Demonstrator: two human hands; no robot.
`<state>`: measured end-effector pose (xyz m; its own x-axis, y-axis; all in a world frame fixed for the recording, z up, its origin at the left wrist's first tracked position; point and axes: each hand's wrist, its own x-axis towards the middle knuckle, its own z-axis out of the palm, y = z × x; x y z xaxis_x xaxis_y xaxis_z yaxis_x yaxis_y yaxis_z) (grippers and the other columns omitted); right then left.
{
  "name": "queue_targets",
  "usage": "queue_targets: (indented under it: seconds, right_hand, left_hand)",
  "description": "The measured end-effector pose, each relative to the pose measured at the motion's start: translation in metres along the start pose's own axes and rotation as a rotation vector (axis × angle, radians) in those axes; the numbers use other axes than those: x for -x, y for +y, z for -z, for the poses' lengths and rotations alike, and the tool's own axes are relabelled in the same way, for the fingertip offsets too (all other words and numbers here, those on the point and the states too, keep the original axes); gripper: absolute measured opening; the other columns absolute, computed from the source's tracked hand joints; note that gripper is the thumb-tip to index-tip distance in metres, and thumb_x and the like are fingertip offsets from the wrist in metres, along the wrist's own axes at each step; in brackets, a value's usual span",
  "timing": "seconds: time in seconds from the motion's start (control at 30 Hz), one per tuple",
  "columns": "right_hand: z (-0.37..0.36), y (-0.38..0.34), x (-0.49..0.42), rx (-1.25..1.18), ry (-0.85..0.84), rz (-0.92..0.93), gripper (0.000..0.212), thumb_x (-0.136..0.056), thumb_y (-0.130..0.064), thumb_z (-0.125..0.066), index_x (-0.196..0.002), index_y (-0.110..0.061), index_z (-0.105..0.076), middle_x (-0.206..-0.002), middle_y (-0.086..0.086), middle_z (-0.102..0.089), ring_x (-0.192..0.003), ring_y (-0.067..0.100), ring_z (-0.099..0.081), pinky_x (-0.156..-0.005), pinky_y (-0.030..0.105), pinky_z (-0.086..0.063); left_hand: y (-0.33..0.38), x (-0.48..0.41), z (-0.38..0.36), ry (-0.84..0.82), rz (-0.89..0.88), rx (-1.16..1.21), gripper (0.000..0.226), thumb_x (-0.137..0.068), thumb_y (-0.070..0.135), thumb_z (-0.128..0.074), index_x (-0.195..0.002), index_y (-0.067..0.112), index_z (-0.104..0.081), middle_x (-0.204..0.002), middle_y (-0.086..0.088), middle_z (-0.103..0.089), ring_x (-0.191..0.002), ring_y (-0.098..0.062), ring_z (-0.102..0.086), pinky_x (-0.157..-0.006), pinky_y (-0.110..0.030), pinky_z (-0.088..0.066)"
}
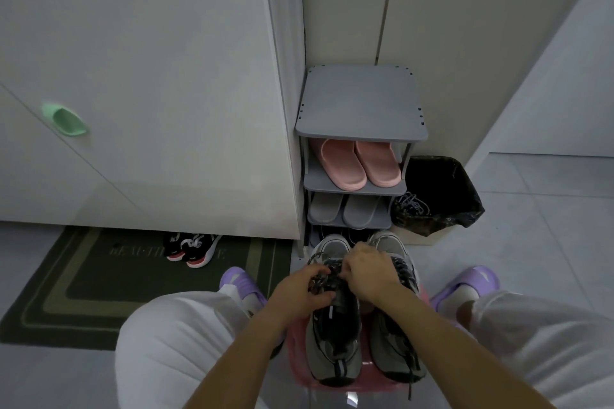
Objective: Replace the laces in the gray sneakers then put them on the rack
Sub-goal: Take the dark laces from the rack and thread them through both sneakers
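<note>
Item: left sneaker (334, 342), gray, directly under both hands, toe pointing away from the person; stands on a pink stool (299, 352) between the knees.
Item: right sneaker (395, 349), gray, just beside the right hand on its outer side, touching or nearly touching its partner; dark lacing shows on it.
Item: left hand (300, 289); fingers curled round a dark speckled lace (320, 282) at the upper eyelets, gripping it.
Item: right hand (367, 272); fingers bent down into the same lacing, back of hand to the camera (tips hidden, so whether it pinches the lace cannot be told).
Item: rack (360, 103), ahead of the hands, beyond the sneaker toes; pink slippers (360, 163) and gray slippers (345, 211) fill two shelves, top shelf bare.
Stage, as judged: lacing of the left sneaker near its top; racking not yet done.
Hazards, as judged: a hard pull on the lace could tip the sneaker off the narrow stool, or nudge its partner over the edge; uneven tension could leave one end short; a skipped eyelet is easy in this dim light.
</note>
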<state>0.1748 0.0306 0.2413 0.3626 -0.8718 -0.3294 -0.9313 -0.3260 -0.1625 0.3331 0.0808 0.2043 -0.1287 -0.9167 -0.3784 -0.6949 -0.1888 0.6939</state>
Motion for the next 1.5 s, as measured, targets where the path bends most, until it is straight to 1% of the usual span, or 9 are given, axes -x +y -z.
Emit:
queue_targets:
  seconds: [0.2, 0.47, 0.73, 0.83, 0.9, 1.0, 1.13, 1.4, 1.5]
  right_hand:
    - [0.023, 0.048, 0.008, 0.012, 0.006, -0.15, 0.024, -0.094, -0.03, -0.048, -0.111, -0.017, -0.059, -0.122, 0.008, -0.049, -0.114, 0.026, -0.05, -0.096, 0.035, -0.036]
    - [0.015, 0.061, 0.012, 0.149, -0.042, -0.212, 0.03, -0.092, -0.02, -0.046, -0.119, -0.015, -0.056, -0.126, 0.01, -0.049, -0.119, 0.028, -0.046, -0.098, 0.037, -0.036]
    - [0.026, 0.087, 0.02, 0.116, -0.032, -0.306, 0.03, -0.093, -0.027, -0.044, -0.119, -0.019, -0.057, -0.123, 0.008, -0.049, -0.116, 0.027, -0.049, -0.097, 0.037, -0.037]
    - [0.025, 0.08, 0.023, 0.021, -0.019, -0.275, 0.026, -0.094, -0.031, -0.046, -0.114, -0.022, -0.06, -0.121, 0.007, -0.051, -0.115, 0.025, -0.051, -0.097, 0.037, -0.037]
    - [0.025, 0.069, 0.021, -0.062, 0.015, -0.219, 0.024, -0.092, -0.036, -0.05, -0.11, -0.024, -0.062, -0.117, 0.005, -0.054, -0.113, 0.024, -0.052, -0.096, 0.036, -0.038]
    - [0.02, 0.044, 0.016, -0.113, 0.051, -0.112, 0.025, -0.09, -0.04, -0.052, -0.109, -0.028, -0.063, -0.115, 0.003, -0.057, -0.11, 0.022, -0.054, -0.093, 0.033, -0.04]
    - [0.006, 0.019, 0.007, 0.015, -0.005, -0.048, 0.027, -0.094, -0.037, -0.047, -0.115, -0.027, -0.06, -0.12, 0.006, -0.052, -0.111, 0.027, -0.053, -0.096, 0.038, -0.037]
    - [0.006, 0.038, 0.012, 0.13, -0.035, -0.036, 0.03, -0.095, -0.03, -0.043, -0.119, -0.018, -0.056, -0.127, 0.007, -0.049, -0.12, 0.025, -0.046, -0.098, 0.035, -0.033]
    - [0.01, 0.044, 0.013, 0.106, -0.065, -0.035, 0.03, -0.094, -0.034, -0.044, -0.116, -0.019, -0.057, -0.126, 0.007, -0.049, -0.121, 0.025, -0.045, -0.098, 0.036, -0.032]
  left_hand:
    - [-0.002, 0.0, 0.001, -0.006, 0.012, 0.043, 0.045, -0.084, 0.035, -0.067, -0.125, 0.031, -0.051, -0.09, 0.01, -0.056, -0.074, -0.001, -0.053, -0.065, -0.007, -0.041]
    - [0.005, 0.001, 0.002, -0.01, 0.019, 0.014, 0.045, -0.085, 0.035, -0.065, -0.128, 0.03, -0.05, -0.096, 0.007, -0.054, -0.083, -0.008, -0.053, -0.074, -0.017, -0.041]
    - [0.005, 0.002, 0.002, -0.002, 0.014, 0.04, 0.044, -0.085, 0.033, -0.066, -0.127, 0.03, -0.051, -0.097, 0.008, -0.054, -0.082, -0.006, -0.052, -0.072, -0.014, -0.039]
    - [0.008, 0.004, 0.002, -0.001, 0.015, 0.045, 0.044, -0.086, 0.032, -0.064, -0.127, 0.029, -0.049, -0.091, 0.009, -0.053, -0.076, -0.004, -0.052, -0.065, -0.011, -0.039]
    - [0.01, 0.007, 0.003, -0.001, 0.003, 0.051, 0.048, -0.087, 0.03, -0.063, -0.13, 0.029, -0.044, -0.09, 0.009, -0.052, -0.079, -0.006, -0.052, -0.07, -0.015, -0.04]
    - [0.014, 0.009, 0.005, -0.013, -0.022, 0.025, 0.06, -0.088, 0.027, -0.062, -0.141, 0.033, -0.033, -0.104, 0.007, -0.054, -0.092, -0.008, -0.052, -0.082, -0.018, -0.041]
    - [0.011, 0.006, 0.005, -0.021, -0.009, -0.035, 0.061, -0.087, 0.03, -0.062, -0.142, 0.032, -0.035, -0.127, 0.001, -0.056, -0.108, -0.015, -0.056, -0.087, -0.019, -0.041]
    - [0.008, 0.005, 0.007, -0.039, 0.039, 0.026, 0.054, -0.088, 0.03, -0.062, -0.138, 0.033, -0.041, -0.098, 0.005, -0.052, -0.087, -0.007, -0.05, -0.075, -0.014, -0.037]
    - [0.01, 0.005, 0.007, -0.043, 0.037, 0.037, 0.055, -0.088, 0.031, -0.063, -0.138, 0.031, -0.04, -0.105, 0.0, -0.057, -0.087, -0.007, -0.05, -0.075, -0.014, -0.037]
